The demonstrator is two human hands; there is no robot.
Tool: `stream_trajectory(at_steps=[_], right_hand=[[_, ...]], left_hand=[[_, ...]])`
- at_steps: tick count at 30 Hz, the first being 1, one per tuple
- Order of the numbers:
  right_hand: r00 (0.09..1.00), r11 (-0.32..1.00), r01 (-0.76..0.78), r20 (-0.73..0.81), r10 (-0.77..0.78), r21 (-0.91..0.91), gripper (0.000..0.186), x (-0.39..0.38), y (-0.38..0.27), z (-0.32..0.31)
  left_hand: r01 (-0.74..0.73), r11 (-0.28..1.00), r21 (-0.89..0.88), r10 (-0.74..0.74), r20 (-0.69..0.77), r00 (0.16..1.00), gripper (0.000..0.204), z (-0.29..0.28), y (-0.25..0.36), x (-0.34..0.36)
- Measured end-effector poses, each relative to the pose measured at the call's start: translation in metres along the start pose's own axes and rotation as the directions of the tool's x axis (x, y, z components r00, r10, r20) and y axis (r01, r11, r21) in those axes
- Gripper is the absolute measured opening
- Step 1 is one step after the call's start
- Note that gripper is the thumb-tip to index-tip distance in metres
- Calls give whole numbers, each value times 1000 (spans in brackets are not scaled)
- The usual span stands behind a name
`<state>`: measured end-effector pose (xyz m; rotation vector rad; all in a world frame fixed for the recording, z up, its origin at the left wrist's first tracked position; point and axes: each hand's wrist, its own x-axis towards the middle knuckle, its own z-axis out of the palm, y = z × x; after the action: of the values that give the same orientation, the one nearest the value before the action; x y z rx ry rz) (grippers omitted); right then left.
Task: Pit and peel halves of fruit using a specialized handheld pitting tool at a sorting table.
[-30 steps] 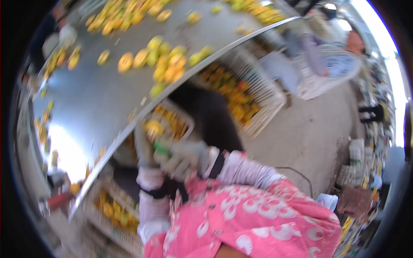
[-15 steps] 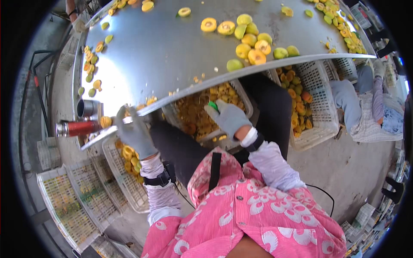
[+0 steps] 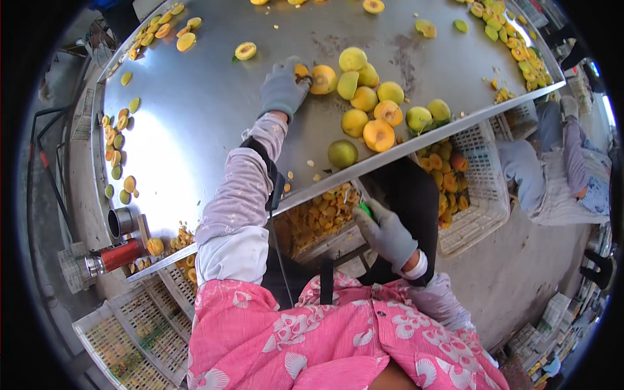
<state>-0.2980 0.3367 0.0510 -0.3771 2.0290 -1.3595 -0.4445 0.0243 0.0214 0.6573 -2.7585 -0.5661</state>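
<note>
My left hand (image 3: 285, 90), in a grey glove, reaches out over the metal table (image 3: 234, 117). Its fingers close on a yellow apricot half (image 3: 301, 70), partly hidden by the glove. Touching or very close to those fingers is another cut apricot half (image 3: 323, 79) with its pit showing. Whole green-yellow apricots (image 3: 353, 59) and more halves lie in a loose group to the right. Below the table's front edge, my right hand (image 3: 390, 237), also gloved, grips a small tool with a green handle (image 3: 366, 209); its thin metal end points up and is hard to make out.
Under the table edge, a crate of cut fruit pieces (image 3: 318, 224) stands between my legs. To the right is a white crate (image 3: 481, 175) holding apricots. A red flask (image 3: 120, 255) and a metal cup (image 3: 121, 222) sit at the left corner. Another person (image 3: 552, 156) sits at the right.
My left hand has moved from the table's front edge forward and right onto an apricot half. My right hand, still with the green-handled tool, has shifted right and nearer to me.
</note>
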Motion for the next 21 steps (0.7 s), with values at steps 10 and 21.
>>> stream_trajectory(at_steps=[10, 21], right_hand=[[995, 807, -36, -56, 85, 589, 25, 22, -44, 11], [993, 768, 56, 46, -111, 638, 27, -41, -44, 61]], left_hand=[[345, 480, -806, 152, 464, 872, 46, -82, 24, -158], [202, 212, -956, -222, 154, 963, 46, -110, 72, -288]])
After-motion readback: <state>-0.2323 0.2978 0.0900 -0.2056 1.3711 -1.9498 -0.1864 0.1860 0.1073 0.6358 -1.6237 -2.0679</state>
